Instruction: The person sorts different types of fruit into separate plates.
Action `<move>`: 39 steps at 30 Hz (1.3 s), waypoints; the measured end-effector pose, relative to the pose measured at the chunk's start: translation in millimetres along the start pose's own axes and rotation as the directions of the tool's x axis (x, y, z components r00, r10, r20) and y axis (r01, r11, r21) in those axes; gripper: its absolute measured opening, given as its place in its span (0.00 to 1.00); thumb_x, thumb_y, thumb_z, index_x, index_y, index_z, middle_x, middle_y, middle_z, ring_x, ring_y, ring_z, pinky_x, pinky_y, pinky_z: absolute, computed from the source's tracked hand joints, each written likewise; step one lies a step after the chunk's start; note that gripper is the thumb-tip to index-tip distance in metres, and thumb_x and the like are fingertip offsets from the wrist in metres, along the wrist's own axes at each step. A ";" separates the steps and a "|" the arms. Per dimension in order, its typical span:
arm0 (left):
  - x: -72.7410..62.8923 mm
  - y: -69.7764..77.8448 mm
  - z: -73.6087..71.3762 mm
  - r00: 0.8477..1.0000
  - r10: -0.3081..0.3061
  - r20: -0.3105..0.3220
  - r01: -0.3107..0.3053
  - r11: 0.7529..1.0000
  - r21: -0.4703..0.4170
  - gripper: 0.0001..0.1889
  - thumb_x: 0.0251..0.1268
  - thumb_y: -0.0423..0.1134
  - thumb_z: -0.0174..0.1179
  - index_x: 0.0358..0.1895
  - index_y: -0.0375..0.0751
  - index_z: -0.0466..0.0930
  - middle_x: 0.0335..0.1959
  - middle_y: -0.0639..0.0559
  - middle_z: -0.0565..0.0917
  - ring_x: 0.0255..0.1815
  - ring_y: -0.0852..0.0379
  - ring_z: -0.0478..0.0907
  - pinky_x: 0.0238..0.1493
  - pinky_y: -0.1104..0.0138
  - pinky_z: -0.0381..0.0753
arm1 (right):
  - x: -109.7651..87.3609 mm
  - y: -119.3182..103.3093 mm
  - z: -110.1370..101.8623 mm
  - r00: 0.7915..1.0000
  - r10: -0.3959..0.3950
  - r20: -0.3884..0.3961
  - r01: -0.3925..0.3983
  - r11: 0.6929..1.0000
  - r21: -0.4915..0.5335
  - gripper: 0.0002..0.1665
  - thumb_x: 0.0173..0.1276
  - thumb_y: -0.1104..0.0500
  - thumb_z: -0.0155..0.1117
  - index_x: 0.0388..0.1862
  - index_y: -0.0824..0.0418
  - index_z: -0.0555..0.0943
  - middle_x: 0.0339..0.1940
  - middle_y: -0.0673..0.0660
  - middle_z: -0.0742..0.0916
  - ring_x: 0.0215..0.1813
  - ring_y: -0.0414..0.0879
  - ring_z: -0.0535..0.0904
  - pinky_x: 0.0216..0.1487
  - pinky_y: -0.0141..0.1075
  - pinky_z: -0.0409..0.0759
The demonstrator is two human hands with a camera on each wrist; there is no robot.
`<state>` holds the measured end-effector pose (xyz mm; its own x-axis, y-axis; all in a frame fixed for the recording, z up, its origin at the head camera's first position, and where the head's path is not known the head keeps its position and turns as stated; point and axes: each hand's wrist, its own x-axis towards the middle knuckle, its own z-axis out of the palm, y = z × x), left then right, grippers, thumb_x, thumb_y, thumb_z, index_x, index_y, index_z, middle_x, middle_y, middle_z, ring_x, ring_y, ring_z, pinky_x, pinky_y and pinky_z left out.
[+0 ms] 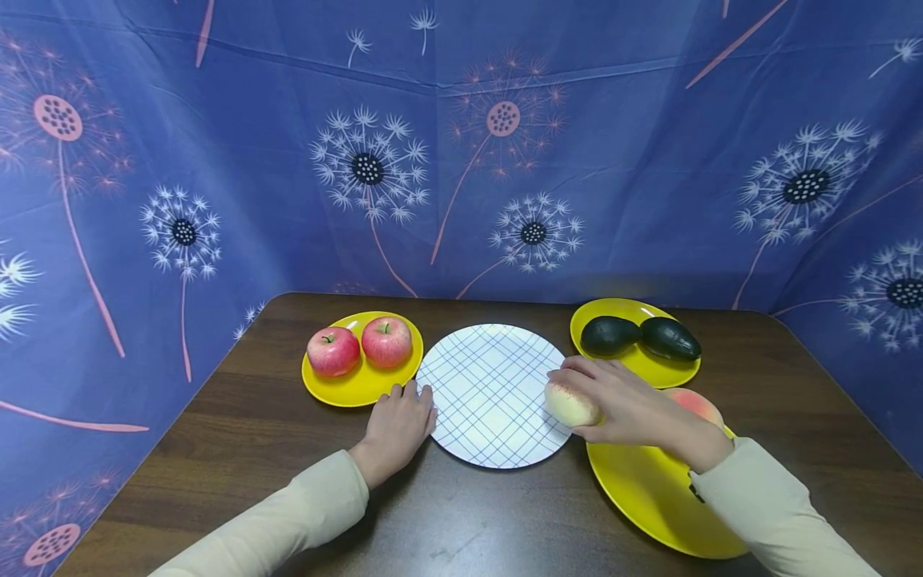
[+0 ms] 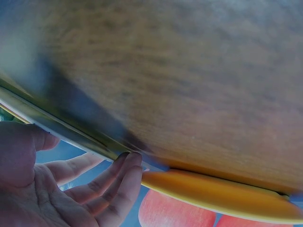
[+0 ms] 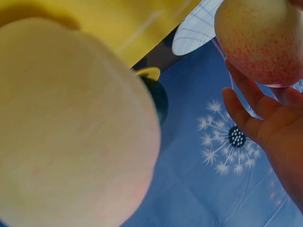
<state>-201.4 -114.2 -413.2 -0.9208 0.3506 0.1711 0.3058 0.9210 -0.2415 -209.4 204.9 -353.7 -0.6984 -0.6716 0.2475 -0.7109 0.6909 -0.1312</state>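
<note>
My right hand [image 1: 616, 397] grips a pale peach [image 1: 572, 404] over the right edge of a round white plate [image 1: 497, 393] with a blue grid. In the right wrist view the held peach [image 3: 262, 40] shows red speckles. Behind that hand, a second peach [image 1: 694, 407] lies at the far side of a large yellow plate [image 1: 649, 489], partly hidden; it looms large in the right wrist view. My left hand [image 1: 400, 425] rests at the left rim of the white plate. In the left wrist view its thumb and fingertips touch the rim, with the fingers loosely bent.
Two red apples [image 1: 333, 351] sit on a small yellow plate [image 1: 360, 391] just left of the white plate. At the back right, two dark green avocados [image 1: 609, 335] lie on another yellow plate [image 1: 659, 371]. Behind the brown wooden table [image 1: 231, 417] hangs a blue dandelion-print cloth [image 1: 433, 216].
</note>
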 end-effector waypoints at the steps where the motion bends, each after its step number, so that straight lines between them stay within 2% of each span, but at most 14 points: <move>1: -0.2 -0.1 -0.1 1.000 0.002 -0.006 -0.002 1.000 0.001 0.23 0.61 0.54 0.54 0.52 0.42 0.75 0.39 0.44 0.80 0.30 0.51 0.71 0.33 0.64 0.80 | -2.0 0.9 -1.3 1.000 0.008 0.006 -0.008 1.000 0.002 0.41 0.38 0.51 0.76 0.56 0.49 0.73 0.54 0.52 0.76 0.51 0.48 0.72 0.51 0.48 0.71; 6: -1.2 -0.3 -0.2 0.999 0.005 -0.034 -0.005 1.000 0.005 0.23 0.60 0.54 0.55 0.52 0.41 0.76 0.39 0.44 0.80 0.29 0.52 0.72 0.33 0.64 0.80 | -11.8 5.2 -6.8 1.000 0.022 0.015 -0.022 1.000 0.009 0.40 0.39 0.51 0.76 0.56 0.49 0.72 0.54 0.50 0.75 0.50 0.45 0.71 0.49 0.46 0.71; 12: 0.1 -0.3 0.8 1.000 -0.006 -0.010 0.006 1.000 0.002 0.24 0.60 0.54 0.54 0.54 0.42 0.75 0.41 0.44 0.80 0.30 0.51 0.72 0.35 0.64 0.80 | -20.6 10.1 -10.9 1.000 0.013 -0.006 -0.013 1.000 0.001 0.39 0.39 0.52 0.77 0.54 0.49 0.73 0.52 0.48 0.75 0.48 0.42 0.72 0.47 0.44 0.70; 21: -0.5 -0.6 -0.1 1.000 0.003 -0.011 -0.003 1.000 0.004 0.24 0.61 0.54 0.54 0.54 0.42 0.75 0.41 0.44 0.80 0.30 0.51 0.72 0.35 0.64 0.80 | -31.1 12.6 -17.3 0.995 0.087 0.046 -0.085 0.996 -0.030 0.39 0.39 0.49 0.76 0.54 0.45 0.73 0.53 0.43 0.75 0.47 0.41 0.72 0.44 0.40 0.71; 34: -0.8 -0.9 -0.4 1.000 0.008 -0.026 -0.008 1.000 0.012 0.24 0.61 0.54 0.54 0.53 0.42 0.75 0.40 0.44 0.80 0.29 0.52 0.72 0.33 0.65 0.80 | -41.9 16.2 -18.6 0.991 0.092 0.097 -0.085 0.994 -0.071 0.39 0.36 0.50 0.76 0.52 0.45 0.73 0.50 0.44 0.76 0.45 0.40 0.72 0.43 0.40 0.69; 39: -0.6 -1.2 1.0 0.999 0.009 -0.033 -0.009 1.000 0.017 0.23 0.60 0.54 0.54 0.53 0.42 0.75 0.40 0.44 0.80 0.30 0.52 0.72 0.33 0.65 0.80 | -45.6 14.8 -19.7 0.986 0.122 0.116 -0.113 0.990 -0.080 0.39 0.35 0.49 0.77 0.51 0.42 0.72 0.50 0.43 0.75 0.42 0.43 0.71 0.36 0.38 0.71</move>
<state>-201.4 -115.6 -414.0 -0.9095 0.3644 0.2000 0.3095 0.9149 -0.2591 -186.4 251.0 -348.0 -0.7847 -0.6089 0.1164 -0.6185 0.7816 -0.0807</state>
